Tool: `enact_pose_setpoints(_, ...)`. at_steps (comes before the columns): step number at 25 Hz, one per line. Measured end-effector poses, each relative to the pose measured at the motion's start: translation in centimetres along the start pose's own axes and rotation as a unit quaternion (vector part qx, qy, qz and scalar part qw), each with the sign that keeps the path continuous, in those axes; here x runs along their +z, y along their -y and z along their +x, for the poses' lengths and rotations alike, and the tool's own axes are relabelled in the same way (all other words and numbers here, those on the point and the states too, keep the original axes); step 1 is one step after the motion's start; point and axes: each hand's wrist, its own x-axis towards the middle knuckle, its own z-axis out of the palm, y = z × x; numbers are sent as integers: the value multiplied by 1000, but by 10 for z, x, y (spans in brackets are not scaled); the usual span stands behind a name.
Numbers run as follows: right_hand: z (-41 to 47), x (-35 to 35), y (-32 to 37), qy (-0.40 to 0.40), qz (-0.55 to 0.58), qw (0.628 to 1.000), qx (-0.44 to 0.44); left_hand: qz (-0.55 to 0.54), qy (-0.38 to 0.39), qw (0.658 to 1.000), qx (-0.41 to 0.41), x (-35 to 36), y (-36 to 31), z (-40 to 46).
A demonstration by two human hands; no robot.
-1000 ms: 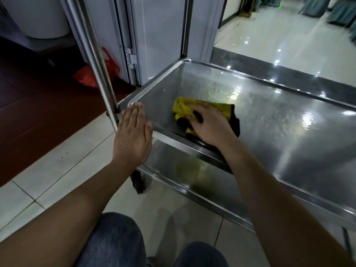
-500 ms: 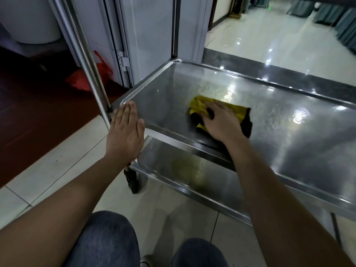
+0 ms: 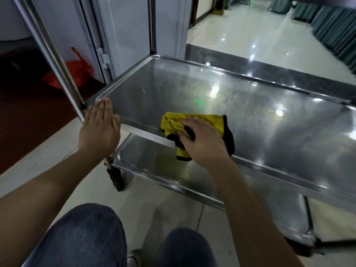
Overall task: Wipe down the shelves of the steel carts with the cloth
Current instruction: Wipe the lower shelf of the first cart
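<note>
Cloth [image 3: 194,125], yellow with black trim, lies at the near rim of the cart's middle shelf [image 3: 250,120], pressed flat under our right hand [image 3: 204,143] for wiping; our left hand [image 3: 99,130], open and empty, braces the corner, likely steadying the cart.

Pale glossy floor tiles [image 3: 240,33] are lit by ceiling-light reflections, a dark red floor [image 3: 28,112] is seen left, a red plastic bag [image 3: 77,72] beside a white door frame [image 3: 100,45], teal curtains [image 3: 333,29] far right.
</note>
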Motion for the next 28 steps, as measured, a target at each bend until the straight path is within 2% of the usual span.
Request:
enact_pose_setpoints(4,-66,-46,-66,-92,-36,990,100,0,3,1000,-5,0,-1,0)
enact_pose_setpoints(7,-86,-67,-89,-103,-81,978,161,-2,-11,999,-36,-6,-18,-1)
enact_pose_setpoints(9,-83,-63,-88,-110,-100,975,166,-22,-13,998,54,-13,-60,-11)
enact_pose_setpoints(12,-77,-56,-80,-114,-96,975,162,-62,-4,964,257,-13,-158,-32)
enact_pose_setpoints(14,-80,-57,-81,-111,-86,976,165,-61,-18,947,316,-8,-217,-44)
enact_pose_setpoints(16,-90,-64,-89,-121,-76,974,173,-33,-16,950,310,-5,-247,-52)
enact_pose_setpoints(20,-129,-101,-140,-176,-105,949,240,-7,4,961,275,4,-254,-56)
enact_pose_setpoints(24,-159,-150,-199,-206,-150,897,362,-11,5,959,282,1,-255,-56)
enact_pose_setpoints(26,-159,-168,-216,-203,-157,868,425,-8,10,959,284,-3,-258,-59)
enact_pose_setpoints(28,-150,-168,-218,-181,-150,873,427,-7,17,962,272,-4,-262,-62)
